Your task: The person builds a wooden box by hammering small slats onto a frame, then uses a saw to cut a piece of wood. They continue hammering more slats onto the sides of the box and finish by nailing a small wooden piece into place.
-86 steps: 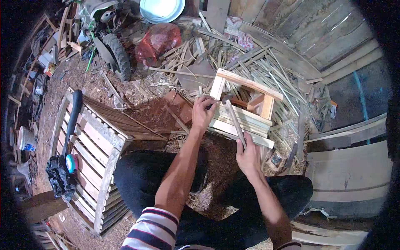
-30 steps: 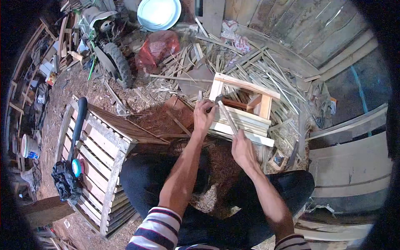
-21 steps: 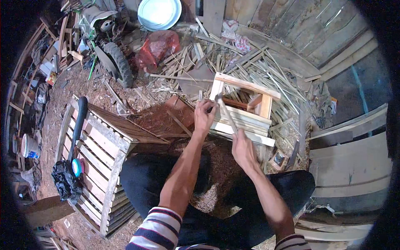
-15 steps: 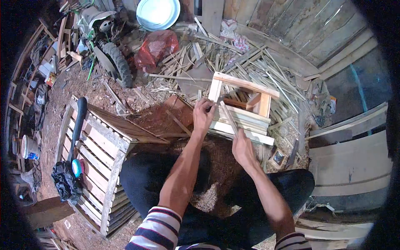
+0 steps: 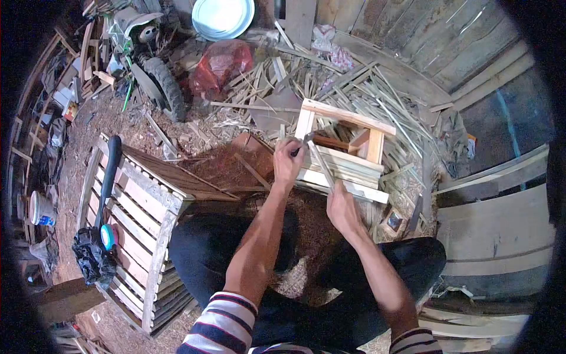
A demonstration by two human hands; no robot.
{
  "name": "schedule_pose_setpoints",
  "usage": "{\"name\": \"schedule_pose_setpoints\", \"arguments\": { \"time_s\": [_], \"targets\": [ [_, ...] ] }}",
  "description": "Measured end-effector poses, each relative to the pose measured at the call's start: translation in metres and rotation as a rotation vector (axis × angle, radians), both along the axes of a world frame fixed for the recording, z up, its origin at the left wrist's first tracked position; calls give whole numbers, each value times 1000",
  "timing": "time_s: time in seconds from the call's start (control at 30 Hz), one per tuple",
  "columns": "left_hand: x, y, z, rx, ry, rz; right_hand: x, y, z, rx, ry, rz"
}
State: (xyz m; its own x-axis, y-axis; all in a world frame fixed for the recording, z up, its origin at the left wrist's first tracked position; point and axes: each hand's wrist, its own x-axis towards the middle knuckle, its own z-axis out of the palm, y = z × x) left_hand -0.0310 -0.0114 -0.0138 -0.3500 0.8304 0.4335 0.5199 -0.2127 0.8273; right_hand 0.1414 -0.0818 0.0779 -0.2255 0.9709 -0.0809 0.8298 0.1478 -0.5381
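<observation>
1. Slatted crate [image 5: 138, 212]: lies flat on the sawdust floor at the person's left, beside the left knee.
2. Scrap strips [image 5: 365, 88]: a loose pile of thin offcuts, spread behind and around the work.
3. Wooden box [image 5: 348, 168]: an open frame of pale slats standing directly ahead of the knees, upright, its near side planked.
4. Tyre [image 5: 165, 85], red bag [image 5: 221, 62] and basin [image 5: 221, 15]: grouped at the far left, well apart from the box.
5. Right hand [image 5: 342, 209]: closed around the lower end of the hammer [image 5: 322, 165], just in front of the box's near side.
6. Left hand [image 5: 287, 165]: fingers pinched together at the box's near left corner post (what they pinch is too small to identify).
7. Hammer: handle slants up and left across the planked side, with the head close to the left fingertips.
</observation>
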Motion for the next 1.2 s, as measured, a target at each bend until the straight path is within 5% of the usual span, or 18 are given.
{"name": "schedule_pose_setpoints", "arguments": {
  "time_s": [0.5,1.2],
  "targets": [
    [3,-1,5,-17,-6,9,7,15,0,33,36,-57],
    [11,-9,-5,-188,-458,217,11,-2,7,-36,24,-66]
  ]
}}
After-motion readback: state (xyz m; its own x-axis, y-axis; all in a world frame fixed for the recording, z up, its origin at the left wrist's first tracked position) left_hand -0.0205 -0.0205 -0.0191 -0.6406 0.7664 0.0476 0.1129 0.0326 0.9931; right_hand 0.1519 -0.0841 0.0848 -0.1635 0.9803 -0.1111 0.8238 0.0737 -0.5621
